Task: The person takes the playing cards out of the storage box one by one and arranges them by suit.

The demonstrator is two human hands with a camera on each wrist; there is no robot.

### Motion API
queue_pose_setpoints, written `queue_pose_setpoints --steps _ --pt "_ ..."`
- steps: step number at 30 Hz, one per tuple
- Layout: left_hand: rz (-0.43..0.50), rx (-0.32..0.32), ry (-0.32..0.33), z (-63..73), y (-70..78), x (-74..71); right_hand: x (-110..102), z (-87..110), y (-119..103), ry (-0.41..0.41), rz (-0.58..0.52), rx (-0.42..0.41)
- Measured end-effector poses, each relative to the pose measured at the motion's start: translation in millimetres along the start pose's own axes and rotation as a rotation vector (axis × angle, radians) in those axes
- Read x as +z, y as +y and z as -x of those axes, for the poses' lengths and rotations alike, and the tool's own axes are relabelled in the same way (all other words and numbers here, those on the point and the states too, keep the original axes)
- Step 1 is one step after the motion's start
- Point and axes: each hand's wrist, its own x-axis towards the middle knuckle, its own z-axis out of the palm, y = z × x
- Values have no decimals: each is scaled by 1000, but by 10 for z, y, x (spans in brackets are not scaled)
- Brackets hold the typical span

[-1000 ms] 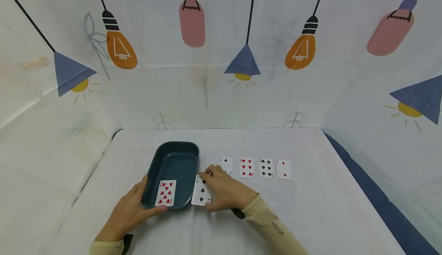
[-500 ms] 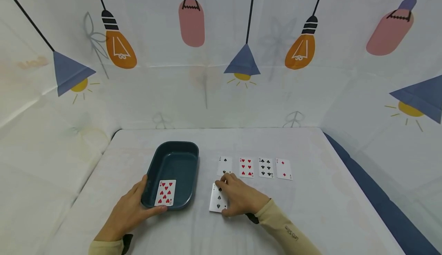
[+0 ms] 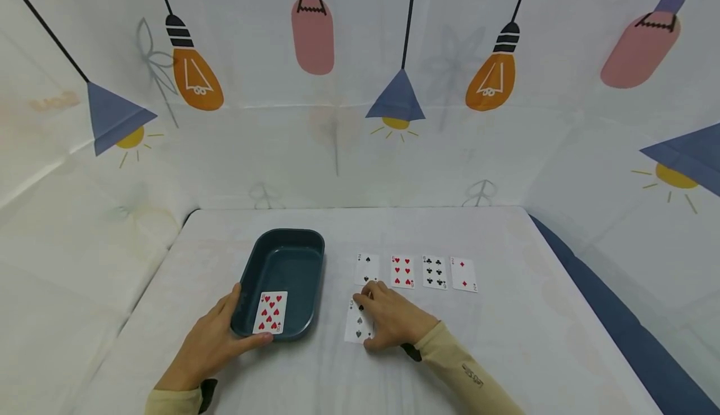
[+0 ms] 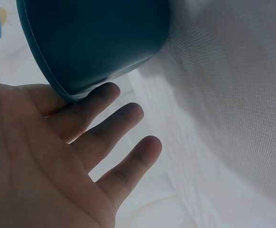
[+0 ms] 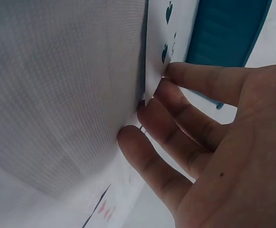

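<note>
My left hand [image 3: 212, 338] rests at the near left corner of a dark teal tray [image 3: 289, 265], thumb on the near rim. In the left wrist view its fingers [image 4: 114, 130] lie nearly straight beside the tray wall. A hearts playing card [image 3: 270, 312] lies face up in the tray's near end. To the right of the tray, my right hand [image 3: 396, 318] pinches a three of spades [image 3: 354, 329] by its right side, close over the cloth. In the right wrist view the fingertips [image 5: 152, 111] are right at the card's edge.
Behind the right hand a row of face-up cards lies on the white cloth [image 3: 506, 352]: a two of spades [image 3: 367, 266], a hearts card [image 3: 402, 272], a clubs card [image 3: 435, 272] and a two of diamonds [image 3: 464, 274]. A lamp-printed curtain [image 3: 253, 159] stands behind.
My right hand has carried the three of spades rightward from the tray's side to just in front of the two of spades. The left hand and tray have stayed put.
</note>
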Motion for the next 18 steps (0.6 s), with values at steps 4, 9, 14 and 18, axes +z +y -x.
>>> queue_pose_setpoints --steps 4,9,14,18 --pt "-1 -5 -5 -4 0 1 -8 -2 -2 -12 0 9" --pt "-1 -6 -5 3 8 -4 -14 -2 0 -20 -6 7" --pt "0 -15 -11 9 17 -9 -21 -9 6 -3 -24 0" --pt "6 -12 -11 5 18 -10 -22 -30 9 23 -59 14"
